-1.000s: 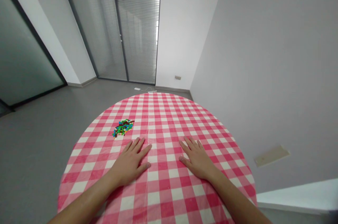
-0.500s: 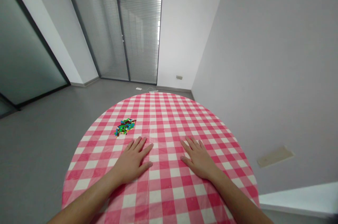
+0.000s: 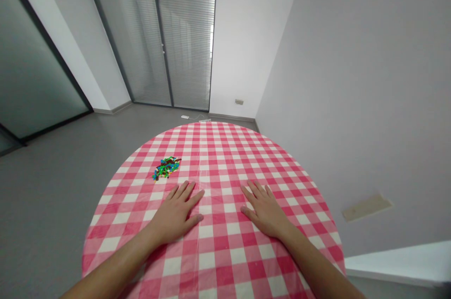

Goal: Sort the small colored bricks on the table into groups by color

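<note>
My left hand [image 3: 176, 213] lies palm down on the red-and-white checked tablecloth [image 3: 220, 238], its fingers spread and nothing in it. Across from it, my right hand [image 3: 265, 209] rests flat on the same cloth, also with fingers apart and holding nothing. A small heap of green, blue, dark brown and yellow pieces [image 3: 167, 168], perhaps toy building bricks, sits beyond my left fingertips, a little to the left. Neither hand touches the heap. Single pieces are too small to make out.
The round table's far edge [image 3: 218, 123] curves in front of a glass partition with blinds [image 3: 186, 54]. A power strip [image 3: 204, 121] and a white adapter with a cable [image 3: 185, 116] lie on the floor behind. A plain wall [image 3: 352, 101] stands to the right.
</note>
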